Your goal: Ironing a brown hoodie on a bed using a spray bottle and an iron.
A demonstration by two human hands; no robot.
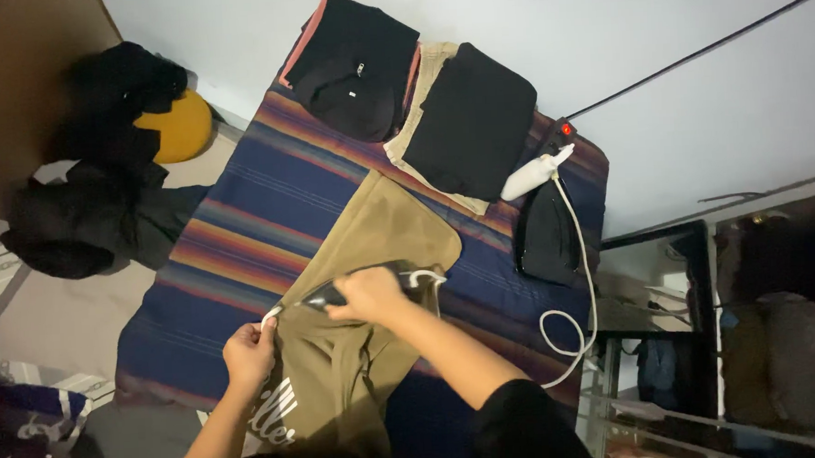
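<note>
The iron (373, 290) is gripped by right hand (371, 296) fingers — left hand (248, 348), just beside, pinches the olive garment (371, 231), stretched away diagonally.

The right hand (371, 295) hides most of the iron (355, 288).

No packages, signs or screens anywhere around the striped blanket (269, 207). Only small pale label tags (355, 80) on the folded black garment (354, 62) at its far edge.
</note>
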